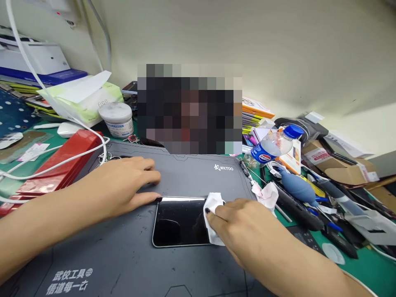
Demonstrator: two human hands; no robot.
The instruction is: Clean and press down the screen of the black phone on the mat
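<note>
A black phone (176, 222) lies screen up on a grey work mat (192, 175). My left hand (120, 185) rests flat on the mat, its thumb tip touching the phone's top left corner, fingers stretched out. My right hand (244, 225) presses a white wipe (213, 206) onto the right part of the screen, fingers closed over it. Part of the wipe is hidden under the hand.
A crumpled tissue (266, 194) and a screwdriver (247, 171) lie right of the phone. A plastic bottle (275, 144), blue air blower (298, 185) and loose boxes crowd the right side. Red packets (58, 163), white cables, a white jar (117, 119) and a tissue pack (83, 99) sit left.
</note>
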